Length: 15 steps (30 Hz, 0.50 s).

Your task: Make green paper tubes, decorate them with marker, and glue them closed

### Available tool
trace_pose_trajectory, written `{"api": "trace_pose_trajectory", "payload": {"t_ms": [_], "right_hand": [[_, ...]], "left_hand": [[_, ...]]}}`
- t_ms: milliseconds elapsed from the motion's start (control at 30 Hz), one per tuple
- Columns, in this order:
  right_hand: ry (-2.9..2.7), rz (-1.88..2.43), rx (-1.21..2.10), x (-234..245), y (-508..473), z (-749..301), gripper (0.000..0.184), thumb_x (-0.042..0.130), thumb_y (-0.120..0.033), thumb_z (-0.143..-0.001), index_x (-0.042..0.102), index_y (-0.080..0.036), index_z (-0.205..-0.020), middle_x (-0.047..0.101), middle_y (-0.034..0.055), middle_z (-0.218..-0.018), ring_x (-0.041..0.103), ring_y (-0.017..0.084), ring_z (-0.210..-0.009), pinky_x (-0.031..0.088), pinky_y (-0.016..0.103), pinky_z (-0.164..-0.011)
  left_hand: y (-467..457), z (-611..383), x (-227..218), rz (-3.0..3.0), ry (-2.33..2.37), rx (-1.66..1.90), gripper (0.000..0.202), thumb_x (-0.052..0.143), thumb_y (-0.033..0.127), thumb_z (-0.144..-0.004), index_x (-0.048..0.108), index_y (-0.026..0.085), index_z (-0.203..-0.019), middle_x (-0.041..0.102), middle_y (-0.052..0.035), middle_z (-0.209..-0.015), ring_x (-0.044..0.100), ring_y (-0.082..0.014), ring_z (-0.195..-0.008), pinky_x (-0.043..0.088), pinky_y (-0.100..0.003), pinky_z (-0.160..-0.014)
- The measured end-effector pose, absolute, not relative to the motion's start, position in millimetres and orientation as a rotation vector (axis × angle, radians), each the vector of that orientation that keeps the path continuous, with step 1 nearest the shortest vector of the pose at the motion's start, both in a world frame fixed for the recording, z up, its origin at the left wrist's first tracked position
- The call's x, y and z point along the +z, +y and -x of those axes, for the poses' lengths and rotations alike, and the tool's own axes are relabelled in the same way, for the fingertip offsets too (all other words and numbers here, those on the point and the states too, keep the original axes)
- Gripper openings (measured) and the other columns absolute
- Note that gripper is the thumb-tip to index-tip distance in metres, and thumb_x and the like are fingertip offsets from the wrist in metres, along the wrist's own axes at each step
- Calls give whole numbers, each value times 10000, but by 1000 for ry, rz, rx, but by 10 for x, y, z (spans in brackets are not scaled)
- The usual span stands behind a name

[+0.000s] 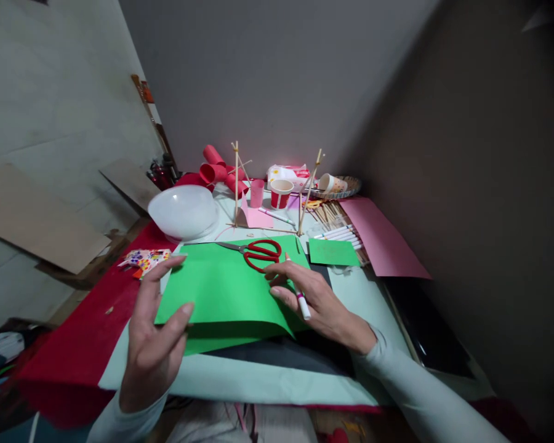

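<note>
A sheet of green paper (221, 283) lies in front of me, its near edge lifting a little over more green paper and a dark sheet (277, 357). My left hand (154, 332) is at its left edge, thumb and fingers spread apart; whether they touch the paper I cannot tell. Over the right side of the sheet, my right hand (311, 298) holds a white marker (301, 300) with a purple band between its fingers. Red-handled scissors (263, 251) rest on the far part of the green paper, blades pointing left, close to my right fingertips.
Behind the paper stands a frame of thin sticks (236, 184) near a pink cup (257, 194) and a red paper cup (281, 194). A translucent bowl (183, 211) sits at left. Several markers (339, 235), a small green card (333, 252) and pink paper (388, 240) lie right.
</note>
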State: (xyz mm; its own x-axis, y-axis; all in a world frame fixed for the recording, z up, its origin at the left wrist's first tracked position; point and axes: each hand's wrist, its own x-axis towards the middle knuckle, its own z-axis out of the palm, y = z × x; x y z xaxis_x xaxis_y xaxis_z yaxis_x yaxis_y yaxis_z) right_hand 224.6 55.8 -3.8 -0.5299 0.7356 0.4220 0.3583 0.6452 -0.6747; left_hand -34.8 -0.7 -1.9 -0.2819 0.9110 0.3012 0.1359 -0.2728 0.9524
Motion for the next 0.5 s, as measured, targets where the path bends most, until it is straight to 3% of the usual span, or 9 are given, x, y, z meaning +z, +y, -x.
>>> {"api": "trace_pose_trajectory", "payload": {"t_ms": [167,267,367,500], "right_hand": [[-1987,774,913,22,430,-2188,381,718,-299,-969,574,-218,-1313,680,36,-1049,638,134,-820,531,269,-769],[-1869,762,1009,14,398,-2155,462,735,-241,-945,537,-229,-1362,647,4,-972,627,119,-789,526,244,-726],[-1817,777,941,-41,376,-2110,481,717,-220,-951,516,-223,-1388,631,-5,-927,622,123,-793,519,245,-725],[-1954,786,765,-97,338,-2082,430,665,-183,-982,519,-203,-1386,652,11,-924,636,132,-787,525,261,-736]], "left_hand": [[193,218,164,-820,1068,1768,587,795,275,-752,634,291,-1316,695,-53,-1303,653,-295,-1192,595,-374,-936],[301,147,175,-698,1036,1778,490,801,289,-773,673,279,-1246,730,-43,-1250,656,-254,-1201,569,-356,-998],[320,50,118,-725,1009,1727,376,801,364,-806,716,225,-1145,735,-55,-1245,664,-229,-1187,561,-326,-996],[255,-19,39,-750,1123,1471,484,896,402,-709,723,170,-1097,776,-69,-1068,723,-256,-1045,598,-361,-911]]}}
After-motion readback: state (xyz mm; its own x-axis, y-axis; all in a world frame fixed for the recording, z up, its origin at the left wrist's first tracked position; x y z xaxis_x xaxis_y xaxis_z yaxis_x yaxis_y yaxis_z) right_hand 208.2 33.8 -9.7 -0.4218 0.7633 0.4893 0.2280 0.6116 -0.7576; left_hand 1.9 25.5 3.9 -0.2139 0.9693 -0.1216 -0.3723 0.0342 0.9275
